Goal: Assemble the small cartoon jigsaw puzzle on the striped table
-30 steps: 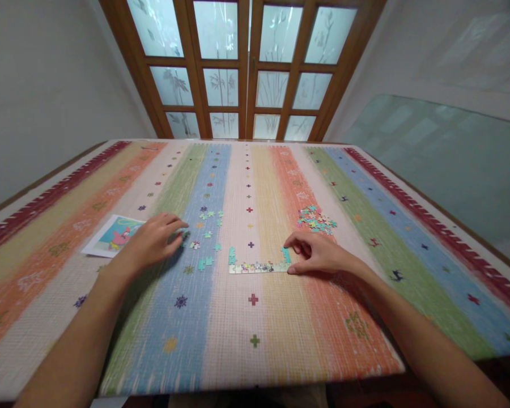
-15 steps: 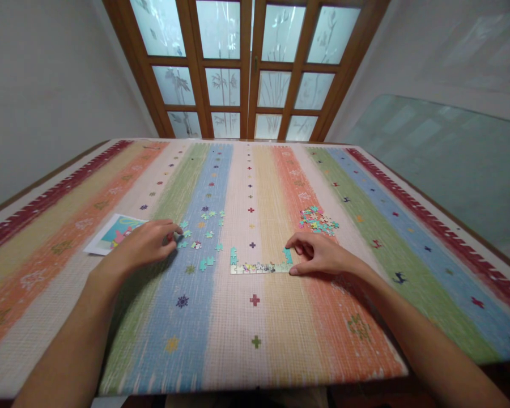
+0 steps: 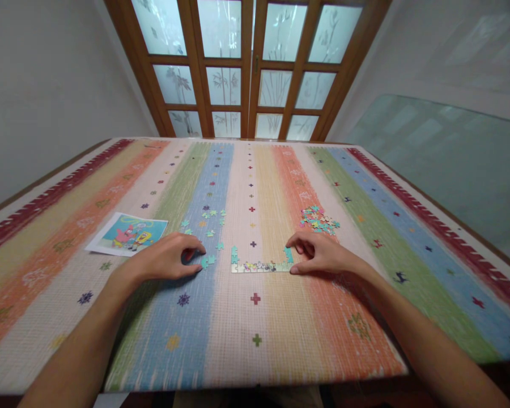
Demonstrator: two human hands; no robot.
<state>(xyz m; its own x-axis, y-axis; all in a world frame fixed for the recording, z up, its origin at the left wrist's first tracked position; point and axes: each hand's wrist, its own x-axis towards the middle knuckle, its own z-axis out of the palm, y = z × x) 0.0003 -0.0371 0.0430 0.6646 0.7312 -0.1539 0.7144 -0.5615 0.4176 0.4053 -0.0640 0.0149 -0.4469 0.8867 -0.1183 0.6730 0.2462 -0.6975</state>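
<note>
My left hand [image 3: 170,258] rests on the tablecloth, thumb and index finger apart. Its fingertips are beside a pair of teal jigsaw pieces [image 3: 211,259]; I cannot tell if they touch. A partly joined jigsaw puzzle [image 3: 261,267] forms a U: a pale bottom row with a short teal column at each end. At its right end, my right hand [image 3: 321,255] has the index fingertip at the column's top and the thumb by the bottom corner, with the column between them. Loose teal pieces [image 3: 210,233] lie scattered beyond my left hand.
A picture card [image 3: 131,233] with cartoon figures lies left of my left hand. Beyond my right hand is a heap of mixed jigsaw pieces [image 3: 318,220]. The striped tablecloth [image 3: 255,317] covers the table. Glazed wooden doors [image 3: 250,68] stand behind it.
My left hand has moved right and slightly nearer, from the farther loose pieces to the teal pair, uncovering more of the picture card. My right hand stays at the puzzle's right end.
</note>
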